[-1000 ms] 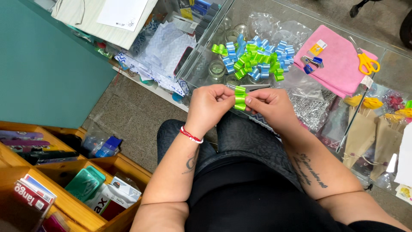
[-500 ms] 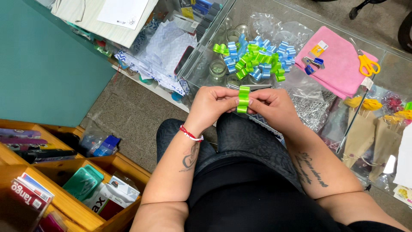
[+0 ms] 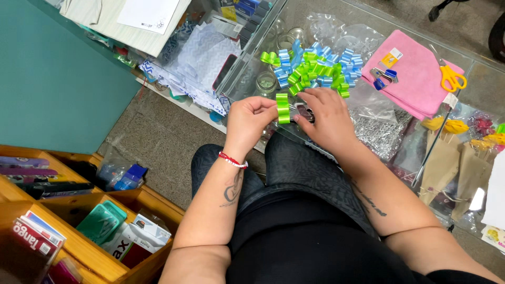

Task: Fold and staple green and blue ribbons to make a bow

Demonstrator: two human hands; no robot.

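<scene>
1. Since half a second ago the green ribbon loop (image 3: 283,108) has dropped slightly from raised in front of the pile to low between the two hands, near the edge of the glass tabletop (image 3: 476,79) closest to the person; the folding work looks to be going on, with no sign of the piece being set down.
2. The left hand (image 3: 247,122) pinches the loop's left side between thumb and curled fingers.
3. The right hand (image 3: 325,117) lies flatter, fingertips pressed against the loop's right side; whether it truly grips is hard to tell.
4. The loop's long axis runs away from the person, its top end pointing toward the pile of green and blue ribbon bows (image 3: 310,68).
</scene>
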